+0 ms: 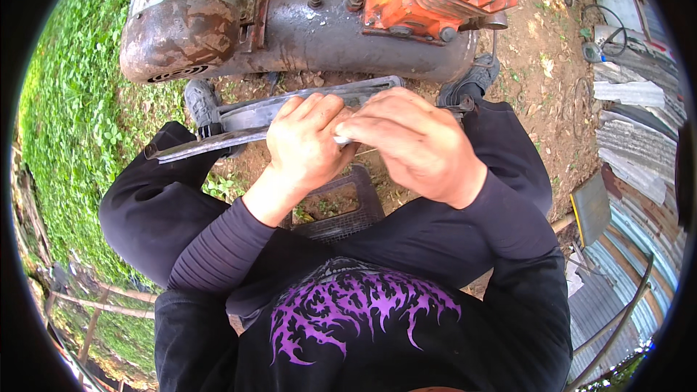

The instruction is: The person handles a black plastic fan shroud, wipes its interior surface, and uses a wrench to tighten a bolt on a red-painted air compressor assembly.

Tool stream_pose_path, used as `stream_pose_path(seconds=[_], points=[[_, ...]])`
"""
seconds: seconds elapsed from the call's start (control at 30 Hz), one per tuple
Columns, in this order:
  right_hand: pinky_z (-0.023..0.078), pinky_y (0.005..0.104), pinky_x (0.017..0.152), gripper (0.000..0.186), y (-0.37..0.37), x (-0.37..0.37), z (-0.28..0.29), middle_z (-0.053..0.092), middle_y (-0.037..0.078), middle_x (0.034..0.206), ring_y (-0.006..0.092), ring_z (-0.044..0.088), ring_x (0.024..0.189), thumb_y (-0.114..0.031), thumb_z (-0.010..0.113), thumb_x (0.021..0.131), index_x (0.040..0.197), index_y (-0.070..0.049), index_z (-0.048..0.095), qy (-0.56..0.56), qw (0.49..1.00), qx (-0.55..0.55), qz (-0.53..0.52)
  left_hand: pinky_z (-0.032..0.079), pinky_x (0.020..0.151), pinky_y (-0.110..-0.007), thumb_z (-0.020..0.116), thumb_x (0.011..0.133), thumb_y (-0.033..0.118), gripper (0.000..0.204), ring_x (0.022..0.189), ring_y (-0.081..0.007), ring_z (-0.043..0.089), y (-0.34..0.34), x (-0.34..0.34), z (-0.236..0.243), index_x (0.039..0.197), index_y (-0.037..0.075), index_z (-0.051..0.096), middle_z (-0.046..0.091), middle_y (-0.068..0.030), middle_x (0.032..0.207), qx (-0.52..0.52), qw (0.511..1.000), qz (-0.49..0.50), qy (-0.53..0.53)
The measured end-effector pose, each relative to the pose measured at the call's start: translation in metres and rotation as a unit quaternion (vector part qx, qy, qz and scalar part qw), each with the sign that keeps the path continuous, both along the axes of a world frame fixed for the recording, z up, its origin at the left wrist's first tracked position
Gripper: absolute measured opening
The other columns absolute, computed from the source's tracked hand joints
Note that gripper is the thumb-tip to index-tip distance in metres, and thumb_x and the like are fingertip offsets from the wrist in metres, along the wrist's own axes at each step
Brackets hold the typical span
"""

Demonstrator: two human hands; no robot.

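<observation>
Brown soil (563, 123) lies around. Left hand (308, 136) has fingers closed around grey frame (250, 115), probably stiff, best held midway. Right hand (421, 147) pinches small white piece (341, 139).

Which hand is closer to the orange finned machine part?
Right. The right hand is below the orange finned part in the picture; the left hand is lower-left of it, farther away.

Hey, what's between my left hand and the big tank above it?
In the head view, the upper edge of the long grey piece and a strip of ground lie between your left hand and the tank.
</observation>
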State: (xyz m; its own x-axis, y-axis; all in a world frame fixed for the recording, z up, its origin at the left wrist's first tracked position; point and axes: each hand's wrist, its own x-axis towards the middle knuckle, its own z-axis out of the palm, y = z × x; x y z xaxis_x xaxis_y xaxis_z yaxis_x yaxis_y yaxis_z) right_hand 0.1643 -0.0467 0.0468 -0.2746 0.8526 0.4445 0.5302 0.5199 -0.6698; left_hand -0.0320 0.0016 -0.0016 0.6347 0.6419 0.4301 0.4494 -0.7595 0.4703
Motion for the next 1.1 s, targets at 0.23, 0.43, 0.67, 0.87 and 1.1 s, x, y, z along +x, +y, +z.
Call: stream_pose_path(seconds=[0.23,0.43,0.67,0.87,1.1], points=[[0.059,0.0378,0.073,0.034,0.009,-0.003,0.004,0.073,0.003,0.101,0.0259,0.071,0.09,-0.007,0.074,0.073,0.107,-0.012,0.078,0.012,0.999,0.05,-0.012,0.046,0.066,-0.038,0.087,0.07,0.02,0.025,0.075,-0.0203,0.062,0.002,-0.002,0.002,0.089,0.015,0.071,0.056,0.0007,0.083,0.009,1.0,0.003,-0.013],[0.063,0.0396,0.086,0.018,-0.003,0.035,0.014,0.073,0.019,0.102,0.025,0.073,0.093,0.006,0.064,0.104,0.118,0.001,0.054,0.334,0.937,-0.004,-0.102,0.046,0.064,-0.037,0.094,0.067,0.02,0.037,0.074,-0.0197,0.064,0.003,0.001,0.003,0.1,0.016,0.079,0.059,0.0014,0.082,0.012,1.0,-0.009,-0.012],[0.063,0.0437,0.093,0.017,-0.023,0.071,-0.01,0.072,0.02,0.11,0.0293,0.075,0.101,0.001,0.06,0.109,0.122,-0.002,0.05,0.308,0.942,-0.052,-0.12,0.047,0.063,-0.038,0.096,0.066,0.018,0.037,0.072,-0.0213,0.064,0.004,0.001,0.003,0.099,0.015,0.079,0.06,0.0003,0.082,0.002,1.0,-0.011,-0.019],[0.061,0.0457,0.097,0.014,-0.031,0.081,-0.02,0.074,0.022,0.111,0.0311,0.076,0.105,0.0,0.058,0.11,0.122,-0.001,0.05,0.313,0.942,-0.081,-0.087,0.047,0.066,-0.036,0.091,0.073,0.021,0.03,0.076,-0.0184,0.064,0.007,0.002,0.005,0.098,0.017,0.077,0.059,0.0025,0.082,-0.001,1.0,-0.006,0.002],[0.065,0.0348,0.082,0.016,-0.002,0.05,0.002,0.079,0.016,0.098,0.0245,0.079,0.09,0.014,0.064,0.097,0.105,0.003,0.073,0.181,0.981,-0.041,-0.057,0.049,0.064,-0.039,0.094,0.069,0.015,0.031,0.071,-0.0244,0.064,0.006,0.003,0.004,0.091,0.012,0.074,0.062,-0.0023,0.082,-0.009,1.0,-0.005,-0.023]])
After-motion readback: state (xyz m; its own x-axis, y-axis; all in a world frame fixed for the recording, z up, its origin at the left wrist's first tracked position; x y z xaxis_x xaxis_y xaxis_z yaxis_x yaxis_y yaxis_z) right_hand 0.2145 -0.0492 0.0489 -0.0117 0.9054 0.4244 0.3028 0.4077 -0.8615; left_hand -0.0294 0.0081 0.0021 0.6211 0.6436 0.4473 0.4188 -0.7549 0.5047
